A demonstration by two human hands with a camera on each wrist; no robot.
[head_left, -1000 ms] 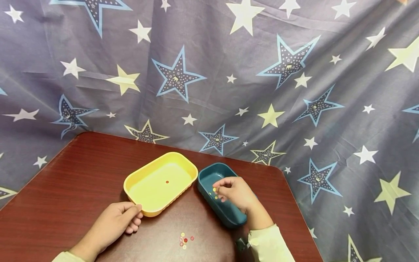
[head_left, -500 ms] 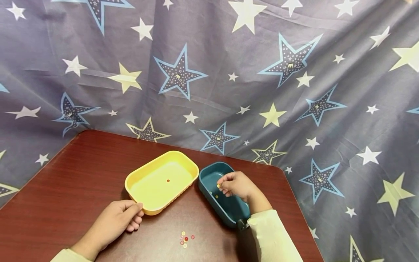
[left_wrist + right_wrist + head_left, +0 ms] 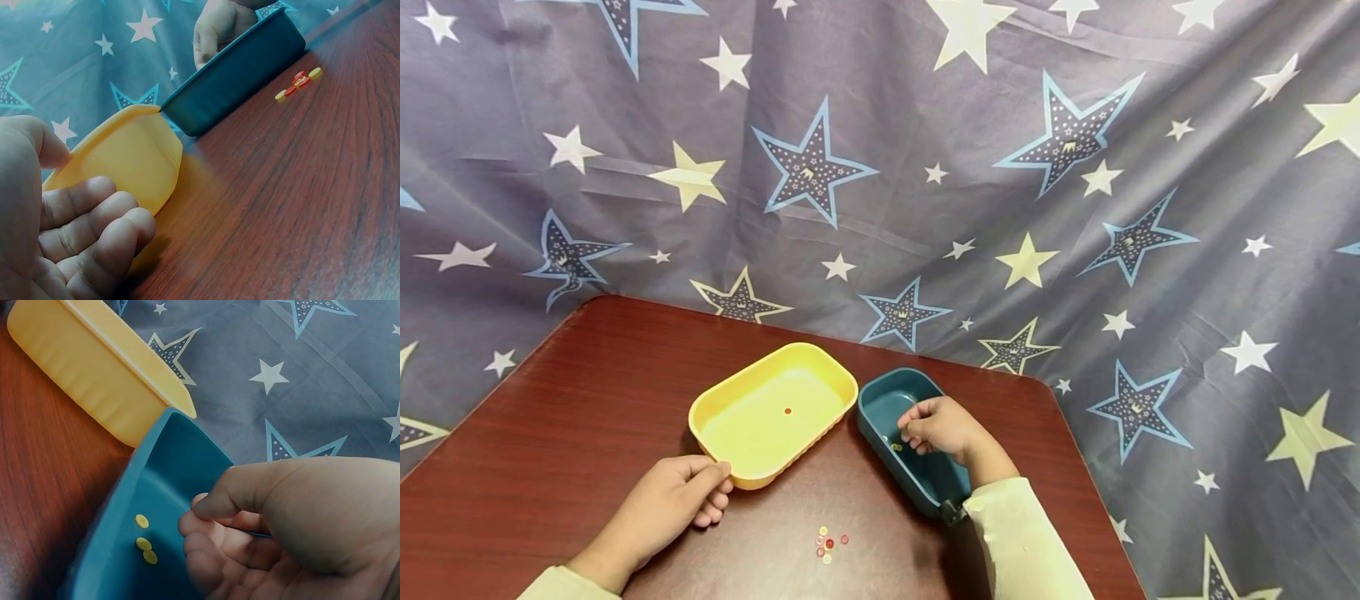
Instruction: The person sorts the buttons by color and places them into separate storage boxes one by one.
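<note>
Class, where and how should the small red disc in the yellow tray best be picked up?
Probably from above, pinched at opposite points of its edge. The red disc looks small and lies by itself on the floor of the yellow tray, apart from the walls, which would hinder a low sideways approach. The left hand grips the rim, so avoid that corner.

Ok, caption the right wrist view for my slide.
Right hand over the teal tray, three yellow discs inside, yellow tray beyond.

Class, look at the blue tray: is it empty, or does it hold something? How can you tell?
Not empty: the right wrist view shows three small yellow discs lying inside the blue tray, beside the right hand.
</note>
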